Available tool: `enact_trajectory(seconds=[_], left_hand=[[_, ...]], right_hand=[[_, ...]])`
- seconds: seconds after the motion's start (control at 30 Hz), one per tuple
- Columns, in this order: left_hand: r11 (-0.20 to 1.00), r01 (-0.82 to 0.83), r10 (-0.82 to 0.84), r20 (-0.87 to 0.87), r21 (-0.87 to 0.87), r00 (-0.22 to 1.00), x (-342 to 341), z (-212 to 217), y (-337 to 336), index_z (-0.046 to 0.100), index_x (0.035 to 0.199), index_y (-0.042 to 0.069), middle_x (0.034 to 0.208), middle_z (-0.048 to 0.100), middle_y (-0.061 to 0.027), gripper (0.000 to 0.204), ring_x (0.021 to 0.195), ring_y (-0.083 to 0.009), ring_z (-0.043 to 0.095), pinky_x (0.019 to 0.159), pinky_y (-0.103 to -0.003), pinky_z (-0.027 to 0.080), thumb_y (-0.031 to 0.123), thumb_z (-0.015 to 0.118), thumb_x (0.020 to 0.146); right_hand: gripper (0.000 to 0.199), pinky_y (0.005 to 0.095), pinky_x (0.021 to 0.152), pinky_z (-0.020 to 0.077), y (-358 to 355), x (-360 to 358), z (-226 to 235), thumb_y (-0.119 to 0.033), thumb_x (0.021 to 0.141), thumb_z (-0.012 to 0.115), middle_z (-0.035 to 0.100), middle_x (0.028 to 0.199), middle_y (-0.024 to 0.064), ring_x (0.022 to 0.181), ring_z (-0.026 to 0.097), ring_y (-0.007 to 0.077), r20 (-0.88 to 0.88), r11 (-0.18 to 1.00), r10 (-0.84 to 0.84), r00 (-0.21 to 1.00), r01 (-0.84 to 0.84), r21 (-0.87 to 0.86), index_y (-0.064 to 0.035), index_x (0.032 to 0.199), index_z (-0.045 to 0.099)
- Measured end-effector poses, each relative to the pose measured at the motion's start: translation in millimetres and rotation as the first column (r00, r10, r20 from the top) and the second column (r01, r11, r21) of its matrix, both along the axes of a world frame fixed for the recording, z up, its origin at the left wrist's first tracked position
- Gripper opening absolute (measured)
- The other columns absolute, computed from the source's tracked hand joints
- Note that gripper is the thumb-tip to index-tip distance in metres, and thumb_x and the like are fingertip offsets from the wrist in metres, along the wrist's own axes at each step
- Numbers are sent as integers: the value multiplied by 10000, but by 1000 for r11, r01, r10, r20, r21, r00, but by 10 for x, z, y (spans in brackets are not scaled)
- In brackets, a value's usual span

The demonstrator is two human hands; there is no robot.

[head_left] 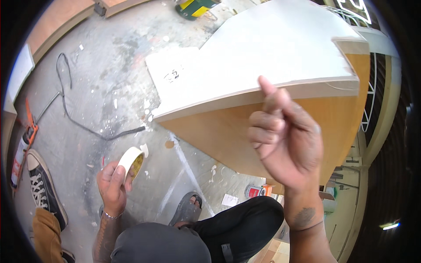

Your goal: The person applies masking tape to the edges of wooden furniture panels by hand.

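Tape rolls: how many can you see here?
1. The tape roll is pinched in the left hand, low and left of the wooden panel. Others may be hidden behind the panel.
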State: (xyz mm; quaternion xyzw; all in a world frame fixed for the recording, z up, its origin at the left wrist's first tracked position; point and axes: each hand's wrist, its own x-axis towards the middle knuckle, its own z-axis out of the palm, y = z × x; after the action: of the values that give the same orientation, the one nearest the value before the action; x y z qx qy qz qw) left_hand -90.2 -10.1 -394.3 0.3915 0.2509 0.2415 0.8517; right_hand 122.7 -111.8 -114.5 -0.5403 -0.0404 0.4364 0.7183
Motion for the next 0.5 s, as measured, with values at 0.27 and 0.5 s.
enact_trajectory(seconds=[0.27, 0.5], left_hand=[[999, -5, 6, -14, 49, 1000, -60, 38, 4, 651, 857, -35, 686, 615, -47, 344, 514, -73, 482, 512, -237, 372, 275, 576, 982], [999, 52, -51, -36, 17, 998, -100, 54, 54, 670, 946, -66, 735, 652, -66, 328, 545, -84, 519, 534, -236, 378, 252, 594, 972]], right_hand=[[453, 229, 651, 390, -165, 57, 947, -121, 1070, 384, 557, 899, -46, 782, 426, 93, 790, 876, -4, 613, -378, 298, 59, 1486, 368], [442, 224, 596, 423, -72, -42, 64, -204, 1077, 429, 571, 944, 1, 784, 493, 112, 755, 992, -105, 647, 16, 124, -29, 1482, 405]])
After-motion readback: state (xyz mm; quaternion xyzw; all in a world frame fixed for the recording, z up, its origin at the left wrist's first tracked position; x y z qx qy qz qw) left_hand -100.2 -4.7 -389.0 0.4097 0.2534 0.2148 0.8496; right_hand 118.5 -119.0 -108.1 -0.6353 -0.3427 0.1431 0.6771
